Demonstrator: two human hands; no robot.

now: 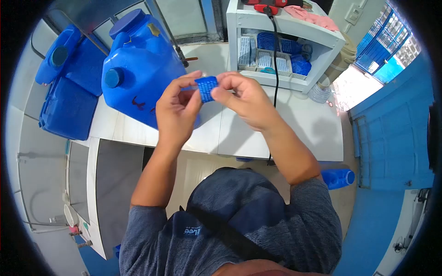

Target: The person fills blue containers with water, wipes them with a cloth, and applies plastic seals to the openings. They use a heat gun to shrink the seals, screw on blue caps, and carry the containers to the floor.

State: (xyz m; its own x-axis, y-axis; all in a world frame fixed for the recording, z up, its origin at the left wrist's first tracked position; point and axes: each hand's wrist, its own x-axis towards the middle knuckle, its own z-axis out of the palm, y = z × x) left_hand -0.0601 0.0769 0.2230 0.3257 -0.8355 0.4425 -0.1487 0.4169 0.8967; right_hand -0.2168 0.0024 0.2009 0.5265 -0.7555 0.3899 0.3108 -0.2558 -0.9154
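At frame centre we pinch a small blue label (206, 88) between left hand (177, 110) and right hand (244, 99), seemingly peeling it; next likely needs pressing it onto the jug (138, 69) upper left.

Small blue rectangular plastic label (206, 88) with fine white print, held up above the white desk (294, 124). Stands roughly upright, slightly tilted. Pinched at both side edges by fingertips; printed face towards the camera. Text too small to read.
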